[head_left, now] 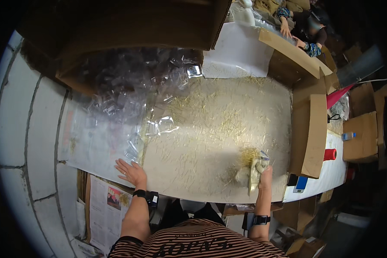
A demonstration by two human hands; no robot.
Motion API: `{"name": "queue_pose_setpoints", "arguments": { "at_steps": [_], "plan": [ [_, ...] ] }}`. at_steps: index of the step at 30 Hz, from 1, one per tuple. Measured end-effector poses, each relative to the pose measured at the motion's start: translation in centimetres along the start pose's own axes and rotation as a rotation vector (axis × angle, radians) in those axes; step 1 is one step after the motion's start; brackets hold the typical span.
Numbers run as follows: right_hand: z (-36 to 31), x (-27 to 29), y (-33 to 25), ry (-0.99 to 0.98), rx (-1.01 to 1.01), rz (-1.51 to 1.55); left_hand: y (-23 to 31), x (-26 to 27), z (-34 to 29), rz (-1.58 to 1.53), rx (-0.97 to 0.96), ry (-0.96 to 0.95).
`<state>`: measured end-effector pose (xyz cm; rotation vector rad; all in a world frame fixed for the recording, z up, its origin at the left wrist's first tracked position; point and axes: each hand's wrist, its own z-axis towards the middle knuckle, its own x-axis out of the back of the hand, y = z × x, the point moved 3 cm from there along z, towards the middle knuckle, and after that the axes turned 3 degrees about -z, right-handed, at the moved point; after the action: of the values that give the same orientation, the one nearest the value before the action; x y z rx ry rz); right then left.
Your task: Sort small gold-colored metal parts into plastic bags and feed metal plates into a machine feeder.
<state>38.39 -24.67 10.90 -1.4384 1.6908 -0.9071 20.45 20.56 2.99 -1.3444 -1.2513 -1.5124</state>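
Note:
My left hand [132, 173] lies palm down with its fingers spread at the near left of the table, on the border of a whitish sheet [96, 137]. It holds nothing. Just beyond its fingertips is a clear plastic piece [132, 148]. At the near right, my right hand [263, 173] is closed round a pale cream block-like thing [253, 178]; its exact kind is unclear. A dense bunch of thin gold pins [248, 155] sits against its far end. Many more loose gold pins [232, 120] lie scattered over the pale tabletop [193, 180].
Clear plastic pieces [120, 90] spill from a large cardboard box [129, 26] at the far left. Cardboard walls [314, 133] edge the table's right side. Beyond stand a red spool [330, 154] and a bottle [348, 136]. Another person's hands [285, 28] work at the far right.

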Motion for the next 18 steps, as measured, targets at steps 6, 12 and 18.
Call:
{"name": "queue_pose_setpoints", "arguments": {
  "at_steps": [6, 12, 18],
  "plan": [
    [-0.7, 0.7, -2.7, 0.074, 0.076, -0.196, 0.1, -1.0, 0.3, 0.029, -0.03, 0.006],
    [-0.6, 0.4, -1.8, 0.003, 0.124, -0.114, -2.0, -3.0, 0.9, 0.175, -0.006, 0.06],
    [-1.0, 0.2, -1.3, 0.022, 0.11, -0.215, -1.4, -1.7, 0.5, 0.177, 0.004, 0.018]
  ]
}}
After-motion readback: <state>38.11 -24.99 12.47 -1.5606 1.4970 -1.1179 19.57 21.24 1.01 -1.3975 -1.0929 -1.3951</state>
